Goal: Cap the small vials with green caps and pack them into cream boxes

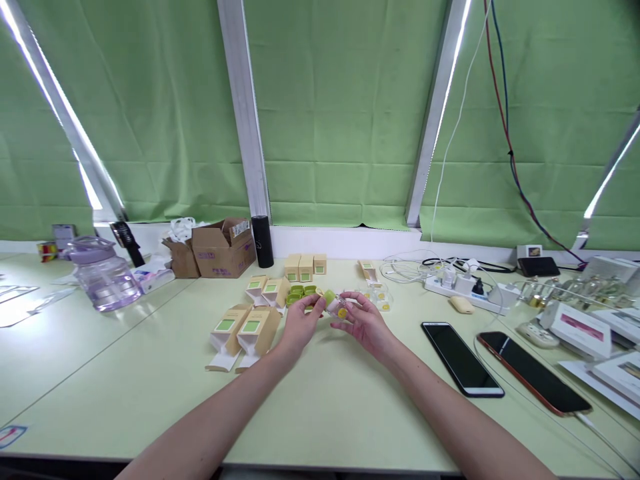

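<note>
Near the middle of the table, my left hand (301, 323) pinches a small item with a light green part (329, 297). My right hand (364, 323) has its fingers closed on a small clear piece with a yellow spot (342, 313), touching the green-topped item. Just behind my left hand are several green cups (296, 293). Clear round pieces with yellow centres (383, 298) lie behind my right hand. To the left stand open tan boxes with green labels (257, 328), their flaps hanging out. Smaller closed tan boxes (306, 268) stand farther back.
A cardboard box (225, 250), a black cylinder (263, 241) and a purple-lidded jug (104, 275) stand at the back left. On the right lie two phones (463, 359), a power strip (465, 293), cables and white packages (577, 330).
</note>
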The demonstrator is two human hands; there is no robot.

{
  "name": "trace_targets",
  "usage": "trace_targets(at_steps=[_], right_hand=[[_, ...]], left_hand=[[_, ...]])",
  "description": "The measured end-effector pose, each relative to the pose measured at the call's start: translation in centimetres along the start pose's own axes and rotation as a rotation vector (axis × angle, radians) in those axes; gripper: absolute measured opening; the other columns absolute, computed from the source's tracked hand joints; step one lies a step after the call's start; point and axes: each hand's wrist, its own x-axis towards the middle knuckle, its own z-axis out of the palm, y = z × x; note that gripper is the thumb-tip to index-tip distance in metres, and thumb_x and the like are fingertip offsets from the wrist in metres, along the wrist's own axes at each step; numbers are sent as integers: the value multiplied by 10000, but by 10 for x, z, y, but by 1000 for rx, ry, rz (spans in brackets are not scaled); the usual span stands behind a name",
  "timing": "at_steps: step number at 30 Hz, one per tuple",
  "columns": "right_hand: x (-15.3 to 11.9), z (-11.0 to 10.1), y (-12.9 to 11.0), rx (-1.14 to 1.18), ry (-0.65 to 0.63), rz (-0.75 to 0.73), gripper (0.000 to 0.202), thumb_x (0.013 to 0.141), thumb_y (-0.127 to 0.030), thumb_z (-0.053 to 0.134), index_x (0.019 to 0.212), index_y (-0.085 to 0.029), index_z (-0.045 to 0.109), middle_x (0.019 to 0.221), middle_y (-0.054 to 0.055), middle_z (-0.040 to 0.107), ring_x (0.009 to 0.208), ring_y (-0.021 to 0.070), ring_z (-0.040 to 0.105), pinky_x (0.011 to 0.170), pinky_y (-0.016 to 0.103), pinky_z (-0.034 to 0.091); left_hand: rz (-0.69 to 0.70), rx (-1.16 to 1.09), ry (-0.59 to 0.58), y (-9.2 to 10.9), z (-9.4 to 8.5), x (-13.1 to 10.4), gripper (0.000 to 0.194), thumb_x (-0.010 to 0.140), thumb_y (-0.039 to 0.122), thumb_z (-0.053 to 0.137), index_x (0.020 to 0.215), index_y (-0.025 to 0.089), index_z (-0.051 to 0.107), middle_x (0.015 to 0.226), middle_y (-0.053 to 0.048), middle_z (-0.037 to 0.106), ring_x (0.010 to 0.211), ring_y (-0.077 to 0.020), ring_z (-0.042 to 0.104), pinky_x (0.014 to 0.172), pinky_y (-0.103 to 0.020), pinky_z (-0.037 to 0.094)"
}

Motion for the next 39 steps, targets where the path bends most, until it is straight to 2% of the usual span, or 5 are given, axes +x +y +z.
trace_targets(at_steps=[7, 14, 25, 32, 39], right_hand=[[4, -6, 8, -43, 5, -25, 471, 682, -406, 940, 1048, -250, 687, 960, 26, 716, 947, 219, 701, 838, 441, 628], [4, -4, 10, -79, 14, -33, 499, 663, -435, 948, 1039, -255, 675, 975, 11, 678, 913, 193, 687, 905, 487, 607], [2, -1, 6, -117, -22, -27, 497, 668, -430, 943, 1026, -251, 648, 997, 11, 666, 937, 206, 692, 932, 535, 588], [3, -1, 8, -139, -8, -33, 497, 674, -433, 934, 1030, -250, 640, 991, 14, 670, 925, 206, 696, 894, 516, 609], [1, 0, 6, -184, -8, -31, 506, 689, -459, 920, 1041, -249, 624, 1004, 16, 663, 928, 206, 696, 869, 499, 621]], left_hand=[[12, 40, -23, -3, 1, 0, 536, 805, 616, 730, 1047, 140, 778, 1081, -130, 783, 943, -255, 732, 839, -340, 579], [41, 78, -10, -9, 0, 2, 525, 823, 591, 722, 1078, 135, 776, 1118, -150, 777, 1002, -274, 727, 853, -355, 579], [78, 117, -16, -1, 0, -1, 494, 861, 608, 656, 934, 134, 773, 929, -117, 773, 898, -253, 716, 761, -316, 574], [83, 150, 19, -3, 1, -1, 471, 862, 610, 656, 919, 158, 774, 939, -112, 777, 898, -259, 712, 771, -336, 572], [74, 133, 2, 1, 0, -2, 492, 851, 622, 664, 892, 145, 775, 894, -118, 767, 879, -258, 709, 756, -327, 572]])
